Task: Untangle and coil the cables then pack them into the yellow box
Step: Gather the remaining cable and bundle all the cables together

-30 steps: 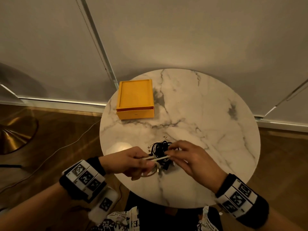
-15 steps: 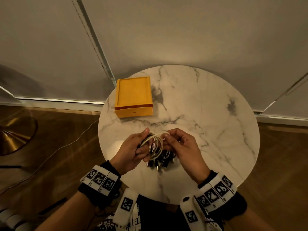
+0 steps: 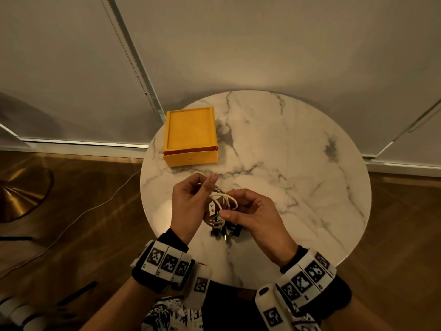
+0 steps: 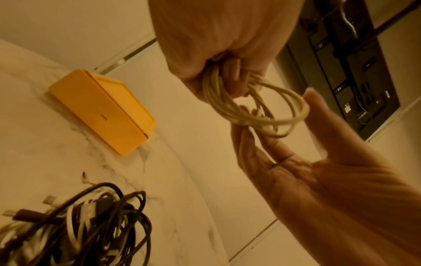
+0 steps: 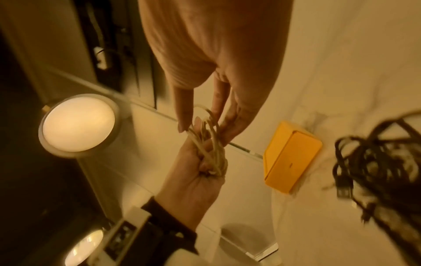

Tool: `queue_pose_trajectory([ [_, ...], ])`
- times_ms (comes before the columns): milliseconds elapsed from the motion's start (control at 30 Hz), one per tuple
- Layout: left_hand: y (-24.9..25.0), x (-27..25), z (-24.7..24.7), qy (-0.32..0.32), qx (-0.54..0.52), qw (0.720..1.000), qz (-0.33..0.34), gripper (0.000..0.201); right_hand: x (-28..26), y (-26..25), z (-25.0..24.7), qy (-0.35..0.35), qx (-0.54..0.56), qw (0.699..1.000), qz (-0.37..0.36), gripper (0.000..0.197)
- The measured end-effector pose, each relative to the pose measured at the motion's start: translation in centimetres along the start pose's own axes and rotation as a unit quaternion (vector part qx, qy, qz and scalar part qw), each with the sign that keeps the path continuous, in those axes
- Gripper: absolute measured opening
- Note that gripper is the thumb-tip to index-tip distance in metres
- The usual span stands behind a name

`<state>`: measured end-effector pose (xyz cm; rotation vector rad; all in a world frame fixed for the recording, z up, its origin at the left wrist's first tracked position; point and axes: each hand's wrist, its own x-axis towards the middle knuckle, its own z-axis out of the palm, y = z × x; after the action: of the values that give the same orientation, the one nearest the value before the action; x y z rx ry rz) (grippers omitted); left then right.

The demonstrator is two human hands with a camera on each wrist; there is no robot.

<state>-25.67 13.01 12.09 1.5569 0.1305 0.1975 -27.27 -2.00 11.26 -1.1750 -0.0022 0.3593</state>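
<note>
Both hands have lifted a little from where they were half a second ago, carrying the white cable [image 3: 223,199] up off the pile and farther toward the box, its loops now gathered into a rounder coil; on the floor to the left a thin white cord [image 3: 78,215] trails past a brass-coloured lamp base [image 3: 21,192]; the yellow box [image 3: 191,137] sits shut near the far left edge of the round marble surface [image 3: 298,149]; the left hand [image 3: 188,206] hangs above the near part of the surface with its fingers [image 4: 234,79] curled tight round one side of the coil, gripping it; the coil stands between the two hands, clear of the surface; beneath it, near the front edge, lies the tangle of black and white cables [image 4: 91,221], its plugs poking out; the right hand [image 3: 253,216] meets the coil from the other side, fingers [image 5: 182,111] mostly straight and relaxed, the tips touching the loops; whether they pinch the cable I cannot tell for sure.
</note>
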Motion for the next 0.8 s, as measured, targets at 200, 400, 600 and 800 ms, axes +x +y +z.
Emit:
queue_pose_trajectory([
  [200, -0.4, 0.3, 0.6, 0.045, 0.044, 0.996, 0.057, 0.037, 0.2, -0.6, -0.1, -0.024, -0.055, 0.998, -0.03, 0.039],
  [400, -1.4, 1.1, 0.5, 0.043, 0.159, 0.981, 0.106, 0.042, 1.0, -0.6, -0.7, -0.067, -0.126, 0.99, -0.013, 0.029],
  [600, -1.4, 1.0, 1.1, 0.008, 0.162, 0.98, 0.115, 0.029, 0.8, 0.0, -0.8, -0.028, -0.012, 0.999, 0.033, 0.024],
  [800, -1.5, 1.1, 1.0, -0.07, -0.02, 0.996, -0.044, 0.037, 0.4, -0.1, -1.0, -0.042, 0.118, 0.989, 0.081, 0.026],
])
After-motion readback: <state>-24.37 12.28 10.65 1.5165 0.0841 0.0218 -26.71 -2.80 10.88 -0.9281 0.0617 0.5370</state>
